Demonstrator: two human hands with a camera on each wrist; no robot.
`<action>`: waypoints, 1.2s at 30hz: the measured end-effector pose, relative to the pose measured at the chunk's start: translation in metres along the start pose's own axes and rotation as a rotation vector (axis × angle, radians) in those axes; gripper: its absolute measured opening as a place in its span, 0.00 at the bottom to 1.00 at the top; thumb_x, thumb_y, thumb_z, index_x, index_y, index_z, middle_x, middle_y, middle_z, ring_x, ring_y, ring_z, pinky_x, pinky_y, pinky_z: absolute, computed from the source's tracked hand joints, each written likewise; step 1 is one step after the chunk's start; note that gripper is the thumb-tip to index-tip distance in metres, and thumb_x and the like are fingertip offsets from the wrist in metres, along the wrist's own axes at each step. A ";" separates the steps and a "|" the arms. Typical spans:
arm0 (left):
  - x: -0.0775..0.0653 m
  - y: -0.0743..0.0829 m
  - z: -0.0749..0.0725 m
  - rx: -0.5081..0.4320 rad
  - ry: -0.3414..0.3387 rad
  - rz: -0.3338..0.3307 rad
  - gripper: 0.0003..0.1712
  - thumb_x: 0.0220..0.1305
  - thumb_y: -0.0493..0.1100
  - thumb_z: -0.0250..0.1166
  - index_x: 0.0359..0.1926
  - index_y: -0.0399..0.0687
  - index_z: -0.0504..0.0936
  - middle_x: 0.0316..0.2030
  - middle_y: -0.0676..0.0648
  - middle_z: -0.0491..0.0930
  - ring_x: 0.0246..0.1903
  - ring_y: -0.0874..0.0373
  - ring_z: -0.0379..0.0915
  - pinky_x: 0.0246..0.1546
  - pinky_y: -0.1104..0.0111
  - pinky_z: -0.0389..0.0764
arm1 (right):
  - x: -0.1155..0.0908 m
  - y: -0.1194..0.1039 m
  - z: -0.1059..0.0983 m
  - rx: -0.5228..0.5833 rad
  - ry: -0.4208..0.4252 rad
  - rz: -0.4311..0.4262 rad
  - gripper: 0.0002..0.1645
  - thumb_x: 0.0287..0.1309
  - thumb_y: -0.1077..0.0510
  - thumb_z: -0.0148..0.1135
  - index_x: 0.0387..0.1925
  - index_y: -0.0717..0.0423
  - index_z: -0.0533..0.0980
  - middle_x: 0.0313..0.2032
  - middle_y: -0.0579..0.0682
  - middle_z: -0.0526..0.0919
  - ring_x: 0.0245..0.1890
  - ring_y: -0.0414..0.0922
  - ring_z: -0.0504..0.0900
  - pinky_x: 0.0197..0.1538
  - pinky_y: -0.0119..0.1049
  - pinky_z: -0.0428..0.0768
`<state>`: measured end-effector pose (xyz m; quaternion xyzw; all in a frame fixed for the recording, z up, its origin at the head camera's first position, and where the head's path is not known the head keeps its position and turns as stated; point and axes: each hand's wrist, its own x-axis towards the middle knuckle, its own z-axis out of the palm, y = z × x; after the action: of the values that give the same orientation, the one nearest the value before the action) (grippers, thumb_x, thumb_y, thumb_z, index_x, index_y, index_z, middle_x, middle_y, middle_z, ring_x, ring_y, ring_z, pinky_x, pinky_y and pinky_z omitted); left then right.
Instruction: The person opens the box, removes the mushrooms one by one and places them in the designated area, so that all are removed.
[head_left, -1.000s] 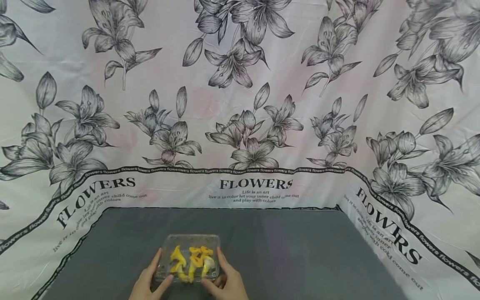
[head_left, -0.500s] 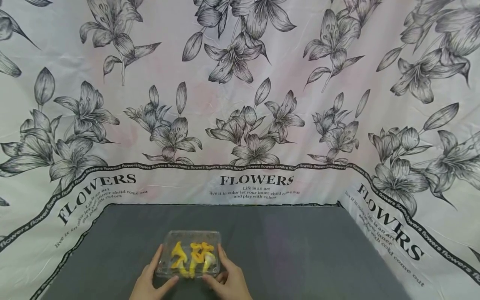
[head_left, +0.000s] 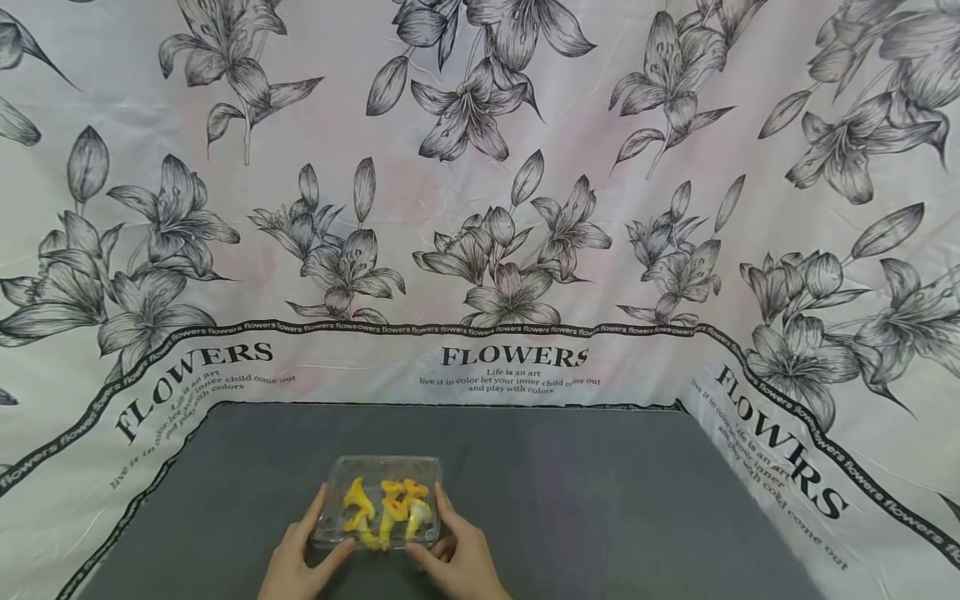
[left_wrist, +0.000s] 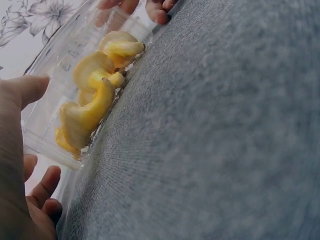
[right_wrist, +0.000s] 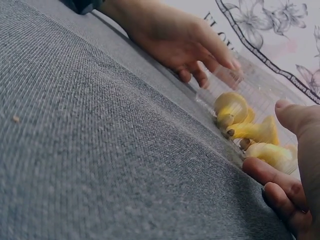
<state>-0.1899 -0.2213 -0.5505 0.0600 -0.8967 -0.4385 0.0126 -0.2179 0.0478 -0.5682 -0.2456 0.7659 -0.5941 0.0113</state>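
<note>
— patterned cloth (head_left: pixel 480 200) encloses the scene at the back and both sides, bearing line-drawn lilies (head_left: pixel 360 265) and printed lettering (head_left: pixel 515 357); before it extends a dark grey counter (head_left: pixel 600 500). what is being handled?

— a clear box (head_left: pixel 390 464), in the near part of the counter and left of its centre. yellow mushrooms (head_left: pixel 395 507) lie within, seen through its clear material.

— and the fingers?

— grasping the box on both sides. the left hand (head_left: pixel 300 557) grips its left side, thumb by the near left corner; the right hand (head_left: pixel 465 557) holds the right side in mirror fashion. both wrist views show the lower edge close to the grey surface; whether it touches or is held just above cannot be told.

— what would a sound hold require?

— in judgement, even and light pressure from each side, since the thin walls would probably bow under a hard squeeze. the hands are best moved together, at one height, so that the box remains level and the mushrooms do not slide toward one end.

— is a lid fitted?

— not clearly discernible; it seems prudent to avoid tipping the box, as though it were uncovered.
</note>
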 end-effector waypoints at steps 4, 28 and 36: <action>0.000 0.000 0.000 -0.007 -0.005 -0.015 0.56 0.68 0.61 0.72 0.85 0.44 0.54 0.57 0.33 0.80 0.49 0.43 0.77 0.40 0.52 0.78 | -0.001 0.001 0.000 -0.001 0.001 0.013 0.53 0.69 0.48 0.72 0.82 0.66 0.55 0.74 0.75 0.62 0.22 0.29 0.83 0.26 0.28 0.82; -0.001 -0.004 -0.003 -0.245 -0.066 -0.030 0.46 0.77 0.46 0.64 0.86 0.49 0.50 0.74 0.29 0.65 0.33 0.54 0.59 0.36 0.67 0.67 | 0.000 0.002 -0.001 0.035 -0.028 -0.001 0.53 0.70 0.50 0.71 0.82 0.67 0.53 0.76 0.74 0.60 0.23 0.29 0.84 0.26 0.28 0.83; -0.001 -0.004 -0.002 -0.143 -0.015 0.043 0.37 0.83 0.42 0.56 0.84 0.42 0.54 0.54 0.42 0.80 0.48 0.57 0.68 0.50 0.58 0.77 | 0.000 0.002 0.000 0.021 -0.014 -0.037 0.52 0.70 0.53 0.72 0.81 0.70 0.54 0.74 0.76 0.61 0.23 0.29 0.85 0.26 0.28 0.83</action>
<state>-0.1887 -0.2254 -0.5521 0.0362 -0.8642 -0.5014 0.0195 -0.2188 0.0487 -0.5701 -0.2638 0.7547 -0.6006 0.0085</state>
